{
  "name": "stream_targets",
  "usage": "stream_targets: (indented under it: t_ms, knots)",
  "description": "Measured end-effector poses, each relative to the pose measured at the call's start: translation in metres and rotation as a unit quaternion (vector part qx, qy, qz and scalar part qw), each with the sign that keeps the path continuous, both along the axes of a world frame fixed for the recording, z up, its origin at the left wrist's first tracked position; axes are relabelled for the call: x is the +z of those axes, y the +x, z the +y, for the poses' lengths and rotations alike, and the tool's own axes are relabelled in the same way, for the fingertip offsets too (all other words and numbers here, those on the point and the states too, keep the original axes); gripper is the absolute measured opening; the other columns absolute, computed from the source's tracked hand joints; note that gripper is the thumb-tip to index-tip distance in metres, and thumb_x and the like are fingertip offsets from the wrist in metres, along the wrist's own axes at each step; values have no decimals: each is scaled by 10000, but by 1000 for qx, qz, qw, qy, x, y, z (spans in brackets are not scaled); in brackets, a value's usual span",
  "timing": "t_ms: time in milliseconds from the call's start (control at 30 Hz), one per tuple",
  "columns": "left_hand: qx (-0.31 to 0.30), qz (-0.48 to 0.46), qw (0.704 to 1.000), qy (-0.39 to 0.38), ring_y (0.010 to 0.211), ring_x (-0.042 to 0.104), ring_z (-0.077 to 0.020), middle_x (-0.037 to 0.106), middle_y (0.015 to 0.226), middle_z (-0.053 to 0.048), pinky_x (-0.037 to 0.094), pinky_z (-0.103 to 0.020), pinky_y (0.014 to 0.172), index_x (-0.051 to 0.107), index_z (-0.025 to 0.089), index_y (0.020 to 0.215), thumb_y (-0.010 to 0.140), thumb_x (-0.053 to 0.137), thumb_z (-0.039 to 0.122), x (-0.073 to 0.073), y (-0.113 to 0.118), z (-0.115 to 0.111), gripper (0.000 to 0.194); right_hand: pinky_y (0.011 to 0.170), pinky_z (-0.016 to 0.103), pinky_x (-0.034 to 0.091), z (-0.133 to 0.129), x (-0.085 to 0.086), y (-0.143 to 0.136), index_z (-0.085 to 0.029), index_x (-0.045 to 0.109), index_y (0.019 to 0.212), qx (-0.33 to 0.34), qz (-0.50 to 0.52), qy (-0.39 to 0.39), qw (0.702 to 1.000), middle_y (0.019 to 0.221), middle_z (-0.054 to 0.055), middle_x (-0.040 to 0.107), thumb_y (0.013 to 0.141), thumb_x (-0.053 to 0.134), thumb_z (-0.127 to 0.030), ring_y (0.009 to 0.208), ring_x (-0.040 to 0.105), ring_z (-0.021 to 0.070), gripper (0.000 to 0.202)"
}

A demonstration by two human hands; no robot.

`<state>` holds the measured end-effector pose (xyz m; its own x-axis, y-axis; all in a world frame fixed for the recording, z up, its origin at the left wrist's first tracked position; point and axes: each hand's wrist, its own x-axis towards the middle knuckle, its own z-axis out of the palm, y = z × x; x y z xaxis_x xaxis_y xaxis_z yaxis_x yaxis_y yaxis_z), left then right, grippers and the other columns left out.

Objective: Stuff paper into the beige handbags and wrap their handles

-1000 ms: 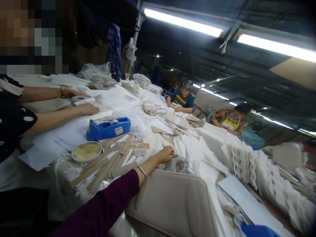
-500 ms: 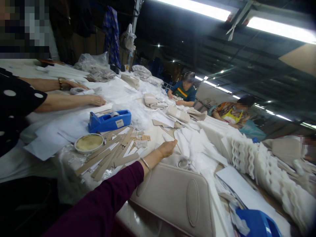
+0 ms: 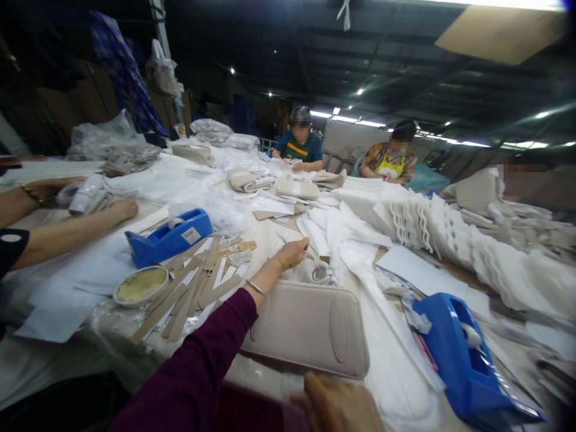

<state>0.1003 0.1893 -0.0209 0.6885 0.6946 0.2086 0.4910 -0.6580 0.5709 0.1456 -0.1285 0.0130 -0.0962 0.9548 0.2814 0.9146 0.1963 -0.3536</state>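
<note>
Two hands are brought to a beige padded piece (image 3: 301, 330), which is laid flat at the near edge of the desk (image 3: 258, 373), oval-stitched face up, probably so that it can be reached from both sides. A coiled, white-wrapped part (image 3: 318, 273) is set just beyond its far edge. A blue tape dispenser (image 3: 445, 342) is placed to the right, seemingly within easy reach; cardboard strips (image 3: 198, 294) are heaped to the left, and a co-worker's hand (image 3: 123, 209) is seen farther left.

The left arm is extended forward across the piece's left end, its wrist ringed by a bracelet (image 3: 255, 287). The left hand (image 3: 292, 253) is held past the far edge, with the fingers drawn together; whether anything thin is pinched cannot be told. The right hand (image 3: 342, 405) is held low by the near edge, blurred, and its grip cannot be made out.
</note>
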Motion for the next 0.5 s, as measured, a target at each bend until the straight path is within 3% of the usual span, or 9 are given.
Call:
stream_targets:
  t_ms: [100, 167, 267, 367, 500]
  knots:
    - [-22, -48, 998, -29, 764, 592, -153, 662, 890, -18, 443, -253, 738, 522, 199, 848, 696, 473, 19, 1, -2, 2, 240, 600, 294, 380, 63, 31, 10, -215, 566, 791, 15, -106, 113, 988, 764, 41, 613, 884, 468, -106, 686, 552, 193, 174]
    - [-37, -85, 994, -56, 686, 566, -125, 665, 940, -14, 447, -248, 697, 505, 192, 806, 687, 505, 57, 0, -3, 3, 179, 703, 330, 411, 106, 32, 17, -190, 582, 842, 16, -172, 142, 975, 892, 73, 617, 881, 484, -104, 813, 540, 223, 136]
    - [-68, -138, 982, -107, 643, 563, -106, 665, 1002, -31, 457, -247, 653, 485, 179, 790, 682, 562, 131, -1, -5, 6, 141, 756, 357, 431, 144, 3, 23, -178, 594, 881, 23, -196, 115, 974, 884, 73, 610, 903, 525, -214, 821, 526, 229, 81]
    - [-105, -182, 965, -159, 734, 624, -129, 657, 1066, -71, 485, -262, 692, 477, 169, 832, 696, 590, 183, -2, -7, 9, 178, 891, 394, 414, 150, -30, 24, -188, 593, 857, 23, -186, 108, 976, 838, 51, 606, 908, 530, -240, 829, 527, 223, 97]
    - [-145, -278, 918, -243, 925, 651, -185, 654, 1086, -112, 490, -330, 843, 476, 160, 865, 707, 639, 232, 5, -10, 10, 238, 965, 400, 391, 144, -41, 23, -180, 603, 858, 17, -152, 110, 982, 878, 55, 603, 898, 540, -204, 897, 531, 219, 78]
